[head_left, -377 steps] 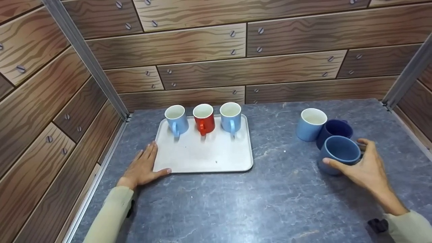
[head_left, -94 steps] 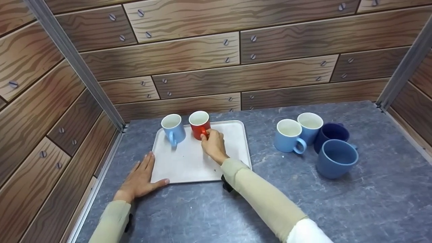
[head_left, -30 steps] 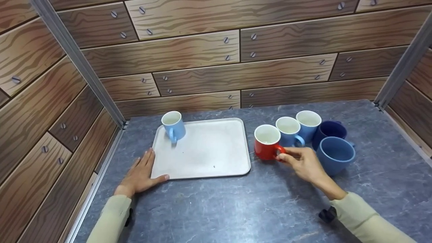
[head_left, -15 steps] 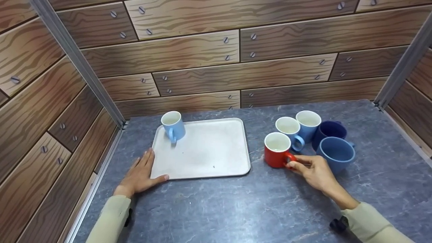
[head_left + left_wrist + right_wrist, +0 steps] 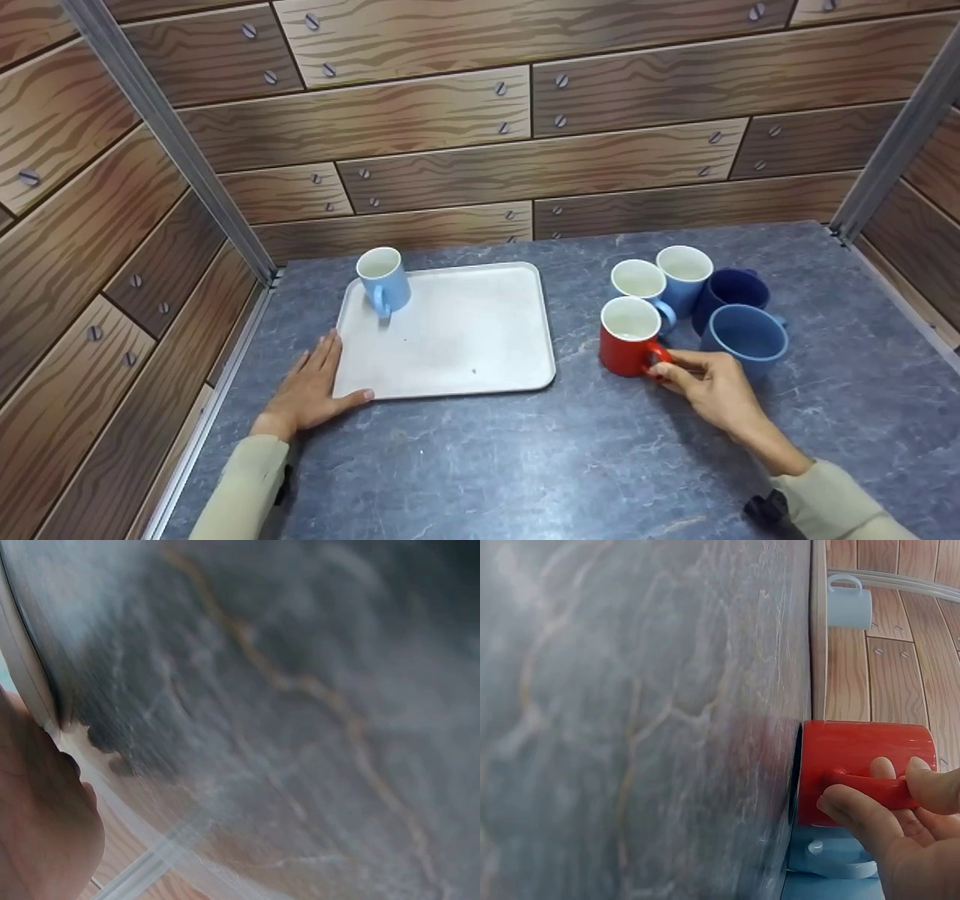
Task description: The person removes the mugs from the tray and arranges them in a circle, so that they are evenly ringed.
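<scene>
My right hand (image 5: 716, 390) pinches the handle of a red mug (image 5: 624, 352), upright at the front left of the mug group. In the right wrist view, thumb and fingers close round the red mug's handle (image 5: 877, 791). Right behind it stands a light blue mug (image 5: 637, 279), partly hidden. My left hand (image 5: 304, 390) lies flat with spread fingers at the left front corner of a white tray (image 5: 450, 352), touching its edge. On the tray's back left stands another light blue mug (image 5: 387, 289). The left wrist view shows only part of the left hand (image 5: 45, 817) and the tray edge.
Beside the red mug stand a further light blue mug (image 5: 684, 281), a dark navy mug (image 5: 731, 296) and a wide steel-blue mug (image 5: 746, 337), close together. The grey marbled table (image 5: 480, 465) meets wood-patterned walls (image 5: 420, 165) at the back and sides.
Earlier, two light blue mugs and the red one stood on the tray; one light blue and the red are now off it at right. Lately the red mug has moved right and slightly nearer.
</scene>
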A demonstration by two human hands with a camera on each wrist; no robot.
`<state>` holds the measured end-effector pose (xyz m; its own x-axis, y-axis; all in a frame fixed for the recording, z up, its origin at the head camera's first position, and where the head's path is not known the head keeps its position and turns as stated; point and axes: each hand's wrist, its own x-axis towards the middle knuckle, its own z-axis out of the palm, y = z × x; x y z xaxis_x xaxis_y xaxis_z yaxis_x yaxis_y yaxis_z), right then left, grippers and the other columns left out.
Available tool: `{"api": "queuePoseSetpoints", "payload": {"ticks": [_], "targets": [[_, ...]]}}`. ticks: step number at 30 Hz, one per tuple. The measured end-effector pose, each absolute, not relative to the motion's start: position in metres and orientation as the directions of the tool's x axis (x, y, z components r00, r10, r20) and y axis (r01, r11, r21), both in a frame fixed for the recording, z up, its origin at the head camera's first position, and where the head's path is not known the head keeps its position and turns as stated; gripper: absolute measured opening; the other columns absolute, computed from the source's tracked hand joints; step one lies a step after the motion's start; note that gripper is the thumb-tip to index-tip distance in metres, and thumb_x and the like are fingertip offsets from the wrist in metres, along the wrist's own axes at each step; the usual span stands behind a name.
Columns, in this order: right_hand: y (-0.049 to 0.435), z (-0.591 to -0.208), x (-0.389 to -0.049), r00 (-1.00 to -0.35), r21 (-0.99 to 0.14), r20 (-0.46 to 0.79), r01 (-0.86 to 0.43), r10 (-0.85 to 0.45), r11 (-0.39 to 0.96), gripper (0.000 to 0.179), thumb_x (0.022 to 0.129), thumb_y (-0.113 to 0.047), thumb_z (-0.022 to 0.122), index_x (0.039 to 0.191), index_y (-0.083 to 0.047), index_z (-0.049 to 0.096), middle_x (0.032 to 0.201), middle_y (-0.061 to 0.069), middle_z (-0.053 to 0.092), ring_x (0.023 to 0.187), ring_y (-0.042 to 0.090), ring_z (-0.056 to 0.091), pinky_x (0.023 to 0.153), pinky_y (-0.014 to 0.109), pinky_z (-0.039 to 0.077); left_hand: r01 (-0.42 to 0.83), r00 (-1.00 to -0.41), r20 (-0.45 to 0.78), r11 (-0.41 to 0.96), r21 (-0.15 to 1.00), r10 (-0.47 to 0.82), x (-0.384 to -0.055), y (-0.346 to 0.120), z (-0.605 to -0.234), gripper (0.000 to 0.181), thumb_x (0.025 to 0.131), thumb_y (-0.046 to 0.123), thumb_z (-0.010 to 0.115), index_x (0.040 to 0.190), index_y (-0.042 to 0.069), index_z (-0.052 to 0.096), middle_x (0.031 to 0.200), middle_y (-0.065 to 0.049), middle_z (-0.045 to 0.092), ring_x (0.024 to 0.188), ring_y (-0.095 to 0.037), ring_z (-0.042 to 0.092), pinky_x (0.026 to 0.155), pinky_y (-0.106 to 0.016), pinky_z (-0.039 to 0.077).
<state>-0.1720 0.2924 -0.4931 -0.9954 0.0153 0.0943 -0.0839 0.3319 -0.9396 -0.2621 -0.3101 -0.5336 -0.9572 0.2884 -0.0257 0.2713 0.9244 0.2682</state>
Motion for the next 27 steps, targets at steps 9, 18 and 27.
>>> {"api": "queuePoseSetpoints", "payload": {"ticks": [9, 18, 27], "targets": [[0.295, -0.495, -0.171, -0.978, -0.870, 0.199, -0.149, 0.058, 0.470, 0.032, 0.099, -0.003, 0.075, 0.127, 0.012, 0.072, 0.113, 0.029, 0.077, 0.087, -0.005, 0.072, 0.074, 0.012, 0.060, 0.261, -0.959, -0.037, 0.928, 0.266, 0.280, -0.262, -0.310, -0.534, 0.125, 0.090, 0.082, 0.060, 0.169, -0.002, 0.012, 0.179, -0.019, 0.007, 0.166, -0.040, 0.010, 0.134, -0.062, 0.013], [0.290, -0.496, -0.175, -0.924, -0.676, 0.370, -0.195, 0.099, 0.711, 0.025, 0.100, 0.003, 0.070, 0.124, 0.007, 0.076, 0.099, 0.022, 0.079, 0.075, 0.004, 0.064, 0.063, 0.008, 0.047, 0.268, -0.958, -0.027, 0.925, 0.269, 0.285, -0.262, -0.313, -0.535, 0.124, 0.090, 0.080, 0.061, 0.169, -0.003, 0.012, 0.179, -0.020, 0.008, 0.166, -0.040, 0.010, 0.134, -0.062, 0.013], [0.284, -0.499, -0.179, -0.924, -0.634, 0.372, -0.182, 0.090, 0.751, 0.038, 0.102, 0.010, 0.053, 0.137, 0.021, 0.057, 0.119, 0.042, 0.069, 0.109, 0.057, 0.068, 0.098, 0.069, 0.051, 0.269, -0.957, -0.034, 0.925, 0.270, 0.288, -0.263, -0.312, -0.535, 0.125, 0.090, 0.080, 0.060, 0.169, -0.003, 0.012, 0.179, -0.020, 0.007, 0.166, -0.040, 0.010, 0.134, -0.061, 0.012]]}}
